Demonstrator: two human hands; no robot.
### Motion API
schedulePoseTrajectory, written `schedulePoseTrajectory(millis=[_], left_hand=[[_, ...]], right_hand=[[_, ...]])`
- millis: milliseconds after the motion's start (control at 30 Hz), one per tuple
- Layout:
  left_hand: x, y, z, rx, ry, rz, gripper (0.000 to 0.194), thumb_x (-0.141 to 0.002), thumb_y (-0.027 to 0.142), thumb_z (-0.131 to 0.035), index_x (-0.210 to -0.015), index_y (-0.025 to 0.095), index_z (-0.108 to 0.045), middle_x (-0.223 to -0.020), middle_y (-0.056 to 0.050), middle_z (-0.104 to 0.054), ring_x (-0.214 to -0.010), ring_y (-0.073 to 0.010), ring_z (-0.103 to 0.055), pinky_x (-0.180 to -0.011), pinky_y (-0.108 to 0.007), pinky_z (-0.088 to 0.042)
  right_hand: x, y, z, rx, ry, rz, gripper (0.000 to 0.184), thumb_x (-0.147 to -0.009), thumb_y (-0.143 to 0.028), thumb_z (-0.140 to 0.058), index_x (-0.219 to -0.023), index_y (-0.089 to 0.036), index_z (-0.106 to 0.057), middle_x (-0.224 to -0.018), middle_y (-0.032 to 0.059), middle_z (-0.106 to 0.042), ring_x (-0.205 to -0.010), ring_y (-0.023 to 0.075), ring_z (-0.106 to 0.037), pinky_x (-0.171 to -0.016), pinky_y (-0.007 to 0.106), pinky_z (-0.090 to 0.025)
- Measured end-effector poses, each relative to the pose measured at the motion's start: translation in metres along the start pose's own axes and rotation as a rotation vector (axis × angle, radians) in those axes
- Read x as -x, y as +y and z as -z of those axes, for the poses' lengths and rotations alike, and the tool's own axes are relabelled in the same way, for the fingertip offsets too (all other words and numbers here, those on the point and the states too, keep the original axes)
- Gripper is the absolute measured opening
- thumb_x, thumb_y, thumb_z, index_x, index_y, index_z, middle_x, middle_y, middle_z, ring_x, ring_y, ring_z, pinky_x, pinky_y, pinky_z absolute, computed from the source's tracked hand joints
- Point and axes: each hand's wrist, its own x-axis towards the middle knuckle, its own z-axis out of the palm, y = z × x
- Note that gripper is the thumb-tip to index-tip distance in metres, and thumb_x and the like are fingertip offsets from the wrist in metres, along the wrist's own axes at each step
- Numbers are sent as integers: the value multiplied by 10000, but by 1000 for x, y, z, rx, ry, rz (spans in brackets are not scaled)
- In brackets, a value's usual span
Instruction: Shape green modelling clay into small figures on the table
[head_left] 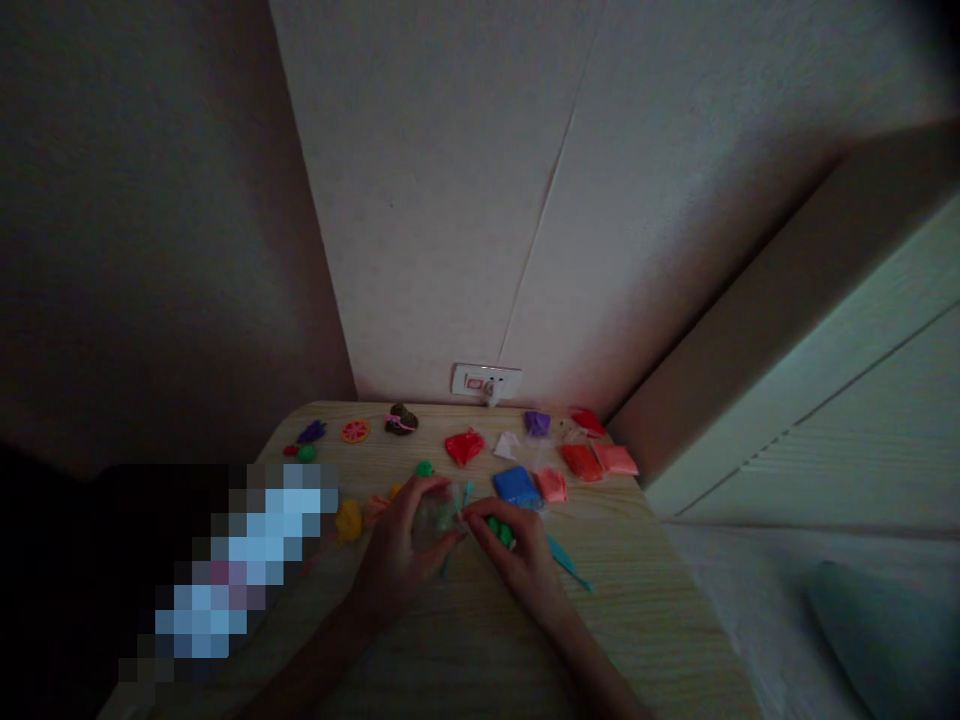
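Between both hands, above the wooden table, is a small clear plastic bag [444, 512] with a faint green tint. My left hand [401, 545] curves its thumb and fingers around the left side of it. The fingertips of my right hand [521, 555] pinch together at the bag's right edge. Green clay lumps [501, 530] show beside my right fingers, partly covered by them. A thin teal stick [468, 494] lies just behind the bag. To the right of my right hand rests a teal modelling tool [570, 564].
Several clay packets lie behind and right, including a blue packet [517, 487] and a red packet [465, 446]. Yellow clay [348, 521] sits left of my hands. Small shaped pieces, one a round orange-and-red disc [355, 430], line the back left. A wall socket [486, 382] is behind the table.
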Motion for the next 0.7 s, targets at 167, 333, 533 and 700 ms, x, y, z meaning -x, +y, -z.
schedulePoseTrajectory(millis=[167,333,533,700], left_hand=[[-6,-17,0,355,-99,173,441,-670,269,-740,-1088,217,-608,-1118,-74,-667,-1078,-255,-602,-926,-378,-475],[-12,-21,-1,636,-222,287,496,-584,336,-797,-1036,211,-633,-1044,-60,-687,-1034,-252,-617,-895,-361,-493],[-14,-19,3,561,-390,333,485,-596,450,-764,-985,179,-658,-868,-43,-692,-674,-172,-628,-606,-277,-512],[-19,-19,10,351,-409,254,270,-717,372,-627,-888,172,-688,-769,-33,-715,-607,-164,-642,-610,-290,-526]], right_hand=[[0,-1,1,22,-54,73,229,-869,-177,-484,-964,-216,-689,-819,18,-710,-748,166,-655,-701,254,-509],[3,2,-2,108,-60,103,194,-860,-187,-529,-1025,-211,-629,-780,8,-674,-707,157,-626,-691,254,-493],[4,7,-1,95,-31,142,85,-872,-204,-546,-891,-217,-628,-852,26,-708,-787,167,-649,-727,265,-491],[1,4,2,93,-46,153,141,-903,-293,-557,-860,-210,-663,-833,39,-720,-773,172,-658,-718,277,-490]])
